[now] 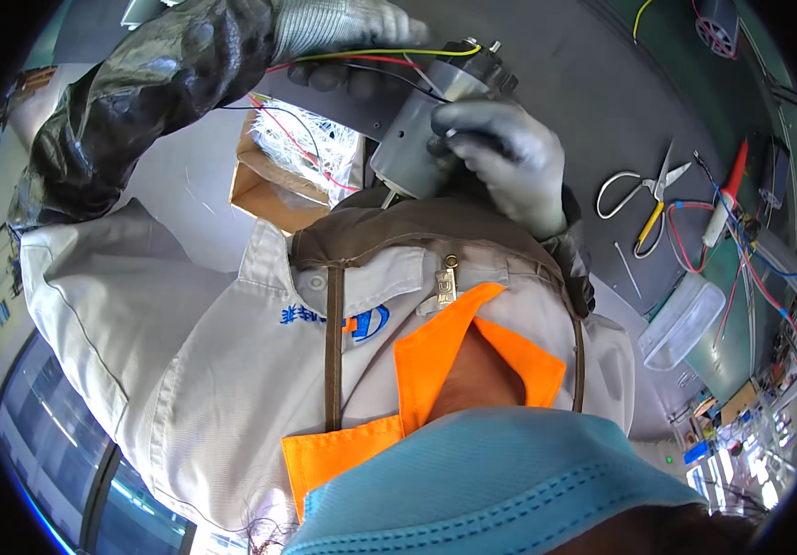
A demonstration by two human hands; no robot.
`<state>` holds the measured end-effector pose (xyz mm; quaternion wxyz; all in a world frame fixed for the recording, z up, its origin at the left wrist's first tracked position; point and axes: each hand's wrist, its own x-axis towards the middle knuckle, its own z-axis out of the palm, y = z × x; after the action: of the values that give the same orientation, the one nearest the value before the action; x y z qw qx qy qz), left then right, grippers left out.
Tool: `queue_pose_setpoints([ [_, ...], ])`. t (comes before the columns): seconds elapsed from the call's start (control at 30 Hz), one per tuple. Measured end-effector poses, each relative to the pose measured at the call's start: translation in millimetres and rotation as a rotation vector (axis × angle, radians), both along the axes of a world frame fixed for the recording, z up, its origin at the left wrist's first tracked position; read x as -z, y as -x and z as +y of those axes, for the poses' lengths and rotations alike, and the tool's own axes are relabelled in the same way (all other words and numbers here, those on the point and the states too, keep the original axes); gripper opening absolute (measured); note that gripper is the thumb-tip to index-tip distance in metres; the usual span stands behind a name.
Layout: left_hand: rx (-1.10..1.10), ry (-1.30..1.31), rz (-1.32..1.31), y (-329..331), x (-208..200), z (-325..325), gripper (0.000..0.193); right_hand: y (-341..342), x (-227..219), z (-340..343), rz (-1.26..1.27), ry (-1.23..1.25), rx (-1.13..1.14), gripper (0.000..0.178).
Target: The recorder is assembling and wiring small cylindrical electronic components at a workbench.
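A grey cylindrical motor (414, 139) lies tilted in front of me, its shaft toward my apron and its black end cap away from me. Yellow, red (375, 60) and black wires run left from that end. My right hand (518, 166), in a grey-white glove with dark fingers, is against the motor's right side. Its thumb and forefinger are pinched together, with a tiny white spot at the tips; what they hold is too small to name. Beside the wires, my gloved left hand (352, 28) is partly smeared by motion, and its grip does not show clearly.
Left of the motor stands a cardboard box (278, 190) with white shredded filling. To the right lie scissors (653, 190), a thin white strip (628, 268), a red-and-white handled tool (725, 199) and a clear plastic tray (683, 324). Another motor (718, 26) is at the far right.
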<state>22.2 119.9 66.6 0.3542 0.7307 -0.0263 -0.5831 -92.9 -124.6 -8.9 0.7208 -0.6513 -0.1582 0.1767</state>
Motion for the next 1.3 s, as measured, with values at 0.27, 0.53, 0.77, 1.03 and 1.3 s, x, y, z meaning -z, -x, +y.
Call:
queue_pose_setpoints([
  [0.27,-0.482,0.001,-0.03,68.4,0.6,-16.4,0.041,-16.0,-17.8,8.3,-0.863,0.365,-0.133,0.041],
  [0.53,-0.728,0.378,-0.438,86.0,48.9,-28.4,0.037,-17.4,1.5,1.3,-0.174,-0.274,0.056,0.02],
  [0.77,-0.825,0.219,-0.617,84.1,49.5,-56.2,0.021,-37.9,-18.5,1.4,0.303,-0.281,0.267,0.041],
  [1.03,-0.694,0.171,-0.686,81.1,49.2,-59.4,0.017,-49.7,-43.2,-0.3,0.314,0.003,0.194,0.047],
  [1.3,-0.739,0.309,-0.632,74.3,42.6,-67.6,0.018,-47.5,-35.2,-7.3,0.302,-0.067,0.203,0.046],
])
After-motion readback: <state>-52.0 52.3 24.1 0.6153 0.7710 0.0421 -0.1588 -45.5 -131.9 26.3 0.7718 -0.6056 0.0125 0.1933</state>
